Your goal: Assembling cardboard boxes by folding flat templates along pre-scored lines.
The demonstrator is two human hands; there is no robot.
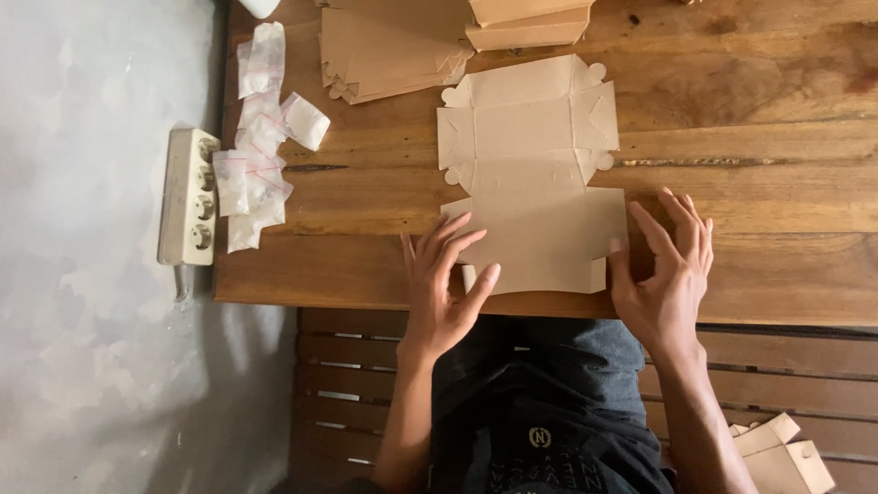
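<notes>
My two hands, left (pixel 442 291) and right (pixel 663 274); one flat unfolded brown cardboard box blank (pixel 530 174); one white power strip (pixel 187 197); small clear plastic zip bags (pixel 261 137), too overlapped to count.

Arms: bare to above the wrists, no sleeves in view | left hand (pixel 441 291) and right hand (pixel 666 274): no rings, watch or gloves | Torso: dark shirt, small round pale emblem at 6 o'clock | Lap: dark blue-grey fabric

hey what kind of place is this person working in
Probably a small home packing workspace: a flat die-cut brown cardboard box blank lies on a wooden plank table, beside a stack of blanks and small clear zip bags.
</notes>
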